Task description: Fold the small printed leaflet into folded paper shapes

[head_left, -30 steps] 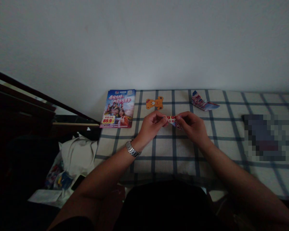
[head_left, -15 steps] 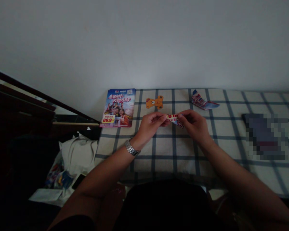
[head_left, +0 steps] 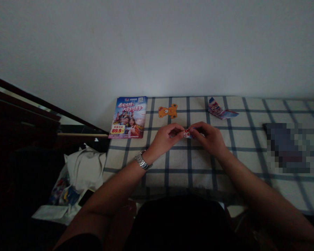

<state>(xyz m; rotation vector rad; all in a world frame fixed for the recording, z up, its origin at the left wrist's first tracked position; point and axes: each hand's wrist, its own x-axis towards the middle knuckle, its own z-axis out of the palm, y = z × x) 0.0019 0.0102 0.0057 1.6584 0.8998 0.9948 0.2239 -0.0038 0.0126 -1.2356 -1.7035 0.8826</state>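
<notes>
Pinching one apparently folded paper [head_left: 187, 134], left hand [head_left: 165, 138] and right hand [head_left: 209, 138], one bear cutout [head_left: 167, 111], one creased leaflet [head_left: 219, 111] beyond

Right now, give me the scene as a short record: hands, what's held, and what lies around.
Left hand: pinching one end of a small printed paper
Right hand: pinching its other end
Paper: mostly hidden by the grip
Left wrist: metal watch
Surface: checked cloth
Left: stacked flyers, top one reading 89.9
Beyond hands: orange bear figure; folded printed piece, right of bear
Far right: dark object, pixelated, unidentifiable
</notes>
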